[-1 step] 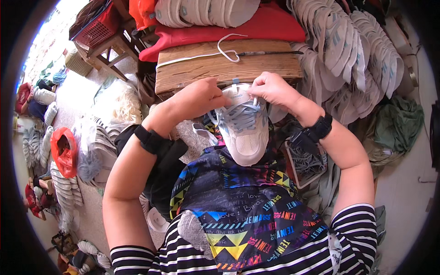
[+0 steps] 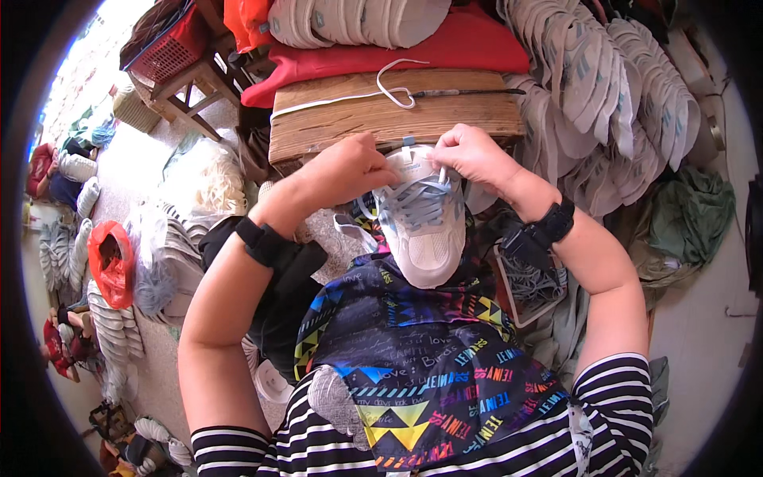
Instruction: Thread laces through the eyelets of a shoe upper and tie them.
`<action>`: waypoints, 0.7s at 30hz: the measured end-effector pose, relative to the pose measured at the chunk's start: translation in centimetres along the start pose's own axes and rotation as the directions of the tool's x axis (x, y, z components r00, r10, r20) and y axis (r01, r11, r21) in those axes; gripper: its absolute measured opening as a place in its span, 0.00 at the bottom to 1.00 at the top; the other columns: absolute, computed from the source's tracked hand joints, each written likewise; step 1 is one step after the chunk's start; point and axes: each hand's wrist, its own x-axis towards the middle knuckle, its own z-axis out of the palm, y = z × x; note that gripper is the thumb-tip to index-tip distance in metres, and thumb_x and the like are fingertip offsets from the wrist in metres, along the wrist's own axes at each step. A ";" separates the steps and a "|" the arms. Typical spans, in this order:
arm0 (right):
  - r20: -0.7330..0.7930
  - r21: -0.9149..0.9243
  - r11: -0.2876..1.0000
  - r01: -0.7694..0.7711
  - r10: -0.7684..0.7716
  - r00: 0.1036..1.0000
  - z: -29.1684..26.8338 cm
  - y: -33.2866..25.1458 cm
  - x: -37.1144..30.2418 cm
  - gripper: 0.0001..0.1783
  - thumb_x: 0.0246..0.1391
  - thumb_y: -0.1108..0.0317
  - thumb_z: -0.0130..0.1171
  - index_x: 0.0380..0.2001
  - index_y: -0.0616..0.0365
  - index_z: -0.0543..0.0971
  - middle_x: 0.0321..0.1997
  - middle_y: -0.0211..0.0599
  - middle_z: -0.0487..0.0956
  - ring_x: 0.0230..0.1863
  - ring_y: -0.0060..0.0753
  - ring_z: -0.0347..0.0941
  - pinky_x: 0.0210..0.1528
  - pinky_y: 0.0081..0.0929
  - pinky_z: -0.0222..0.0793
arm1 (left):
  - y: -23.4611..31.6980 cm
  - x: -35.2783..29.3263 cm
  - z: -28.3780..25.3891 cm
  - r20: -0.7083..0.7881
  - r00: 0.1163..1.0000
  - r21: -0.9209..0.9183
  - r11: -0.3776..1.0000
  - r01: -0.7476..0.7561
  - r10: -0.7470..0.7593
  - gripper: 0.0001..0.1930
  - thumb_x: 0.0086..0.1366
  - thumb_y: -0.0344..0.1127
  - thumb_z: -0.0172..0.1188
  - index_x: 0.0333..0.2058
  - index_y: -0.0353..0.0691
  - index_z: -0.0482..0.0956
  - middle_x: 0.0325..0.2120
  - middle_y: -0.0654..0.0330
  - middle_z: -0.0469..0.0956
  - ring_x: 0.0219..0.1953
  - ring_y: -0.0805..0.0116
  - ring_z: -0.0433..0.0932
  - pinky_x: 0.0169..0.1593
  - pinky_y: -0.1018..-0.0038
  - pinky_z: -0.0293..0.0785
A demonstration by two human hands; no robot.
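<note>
Clamping a white mesh shoe (image 2: 427,258) with blue-grey crisscross laces (image 2: 421,205) from both sides, just beside a brown wooden surface (image 2: 342,127).
Pinched at the upper left by the left hand (image 2: 356,165), at the upper right by the right hand (image 2: 475,157); impossible to tell whether by lace or edge. Likely to twist, or to loosen in its lacing, if tugged unevenly or let slip on one side.
</note>
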 end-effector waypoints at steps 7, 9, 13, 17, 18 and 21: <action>-0.273 -0.196 0.868 0.456 -0.495 0.825 0.9 -4.4 -0.1 0.09 0.56 0.67 0.61 0.26 0.63 0.81 0.35 0.31 0.75 0.39 0.20 0.72 0.39 0.20 0.67 | 3.5 2.8 2.1 -0.361 0.892 -0.290 0.942 0.169 -0.271 0.14 0.63 0.40 0.58 0.27 0.33 0.81 0.26 0.47 0.74 0.35 0.53 0.72 0.43 0.63 0.70; -0.362 0.143 0.844 0.517 -0.441 0.821 0.2 -6.3 -0.5 0.08 0.58 0.69 0.59 0.30 0.63 0.80 0.37 0.29 0.75 0.40 0.19 0.72 0.45 0.21 0.68 | 3.6 3.8 1.9 -0.506 0.774 -0.638 0.769 -0.039 -0.380 0.16 0.66 0.43 0.58 0.28 0.34 0.81 0.29 0.53 0.73 0.35 0.60 0.72 0.43 0.68 0.69; -0.385 -0.123 0.837 0.533 -0.535 0.752 -1.3 -5.6 -1.7 0.07 0.60 0.69 0.58 0.33 0.62 0.80 0.37 0.28 0.76 0.38 0.18 0.72 0.42 0.20 0.69 | 3.7 1.0 2.4 -0.629 0.707 -0.402 0.914 0.060 -0.323 0.11 0.63 0.39 0.63 0.33 0.35 0.79 0.32 0.55 0.71 0.34 0.61 0.71 0.42 0.69 0.70; -0.081 -0.423 0.806 0.413 -0.488 0.869 -0.5 -2.8 -5.0 0.09 0.53 0.67 0.63 0.37 0.58 0.78 0.33 0.32 0.72 0.32 0.26 0.73 0.38 0.25 0.70 | 3.7 -3.2 5.3 -0.499 0.807 -0.298 0.937 0.183 -0.316 0.15 0.55 0.35 0.70 0.37 0.39 0.75 0.33 0.56 0.68 0.35 0.61 0.71 0.40 0.68 0.72; -0.052 -0.466 0.785 0.409 -0.486 0.872 0.2 -2.7 -6.0 0.10 0.51 0.67 0.64 0.36 0.58 0.78 0.33 0.34 0.71 0.33 0.31 0.73 0.38 0.28 0.70 | 3.5 -3.9 6.2 -0.505 0.828 -0.229 0.963 0.145 -0.244 0.15 0.52 0.34 0.71 0.37 0.39 0.76 0.34 0.58 0.68 0.35 0.64 0.70 0.38 0.70 0.71; -0.070 -0.574 0.673 0.466 -0.608 0.791 2.3 -0.8 -6.8 0.12 0.45 0.68 0.66 0.34 0.57 0.78 0.34 0.39 0.70 0.37 0.42 0.73 0.40 0.36 0.70 | 3.0 -4.1 7.9 -0.536 0.833 -0.127 0.989 0.081 -0.137 0.14 0.50 0.32 0.73 0.34 0.39 0.78 0.33 0.59 0.67 0.34 0.65 0.69 0.36 0.73 0.71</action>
